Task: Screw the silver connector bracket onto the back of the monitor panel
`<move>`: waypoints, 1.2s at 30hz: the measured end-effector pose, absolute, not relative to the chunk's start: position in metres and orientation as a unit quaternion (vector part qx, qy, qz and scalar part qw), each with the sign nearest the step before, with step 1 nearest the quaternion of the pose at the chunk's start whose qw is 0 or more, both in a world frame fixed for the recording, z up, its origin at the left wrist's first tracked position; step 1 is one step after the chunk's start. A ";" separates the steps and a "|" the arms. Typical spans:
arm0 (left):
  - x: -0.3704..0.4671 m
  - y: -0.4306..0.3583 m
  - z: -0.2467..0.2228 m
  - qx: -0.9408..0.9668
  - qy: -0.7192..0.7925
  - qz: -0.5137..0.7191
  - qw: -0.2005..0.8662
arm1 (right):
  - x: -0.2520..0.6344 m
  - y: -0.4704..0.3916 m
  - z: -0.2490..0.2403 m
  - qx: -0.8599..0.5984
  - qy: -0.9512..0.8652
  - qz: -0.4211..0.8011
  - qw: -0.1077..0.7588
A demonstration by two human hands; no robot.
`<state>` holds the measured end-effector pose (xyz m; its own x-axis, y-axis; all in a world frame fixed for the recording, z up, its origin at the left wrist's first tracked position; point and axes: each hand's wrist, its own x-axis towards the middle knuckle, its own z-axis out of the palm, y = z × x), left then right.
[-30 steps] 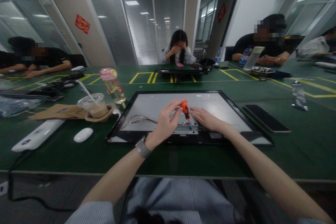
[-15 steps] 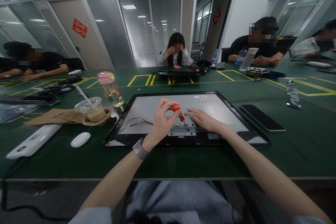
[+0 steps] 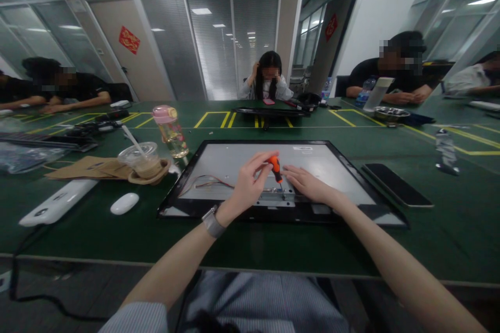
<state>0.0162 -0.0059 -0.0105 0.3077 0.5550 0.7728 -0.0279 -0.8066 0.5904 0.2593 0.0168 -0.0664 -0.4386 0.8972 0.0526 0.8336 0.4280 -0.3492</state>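
My left hand [image 3: 252, 179] grips an orange and black screwdriver [image 3: 275, 167] by its handle, the fingers closed round the upper end. The shaft points down at a small metal bracket [image 3: 289, 202] along the near side of a display panel [image 3: 219, 158]. That panel lies flat, with a grey metal back and a black frame. Fingers stretched out, my right hand [image 3: 308, 184] lies on the panel just right of the screwdriver. A bundle of thin wires [image 3: 207, 181] runs over the panel's left part. The screwdriver's tip is too small to make out clearly.
Left of the panel stand a pink-lidded bottle [image 3: 171, 132] and an iced drink cup [image 3: 142, 158], near a white mouse [image 3: 124, 203] and a white device [image 3: 54, 204]. A black phone [image 3: 396, 184] lies to the right. Several people sit around the green table [image 3: 250, 247].
The view has shifted slightly, so everything sits a little further right. My left hand's fingers have changed position on the screwdriver, which stands more upright. My right hand stays on the panel.
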 end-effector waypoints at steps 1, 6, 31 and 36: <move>0.017 -0.006 -0.010 0.763 0.169 0.566 0.261 | 0.259 0.017 -0.066 -0.518 -0.836 0.136 0.116; 0.016 -0.007 -0.007 0.761 0.172 0.572 0.253 | 0.258 0.017 -0.064 -0.518 -0.836 0.135 0.120; 0.006 -0.001 -0.004 0.778 0.190 0.561 0.209 | 0.262 0.019 -0.068 -0.505 -0.842 0.132 0.135; 0.008 -0.001 -0.007 0.754 0.170 0.540 0.334 | 0.260 0.017 -0.067 -0.511 -0.841 0.125 0.128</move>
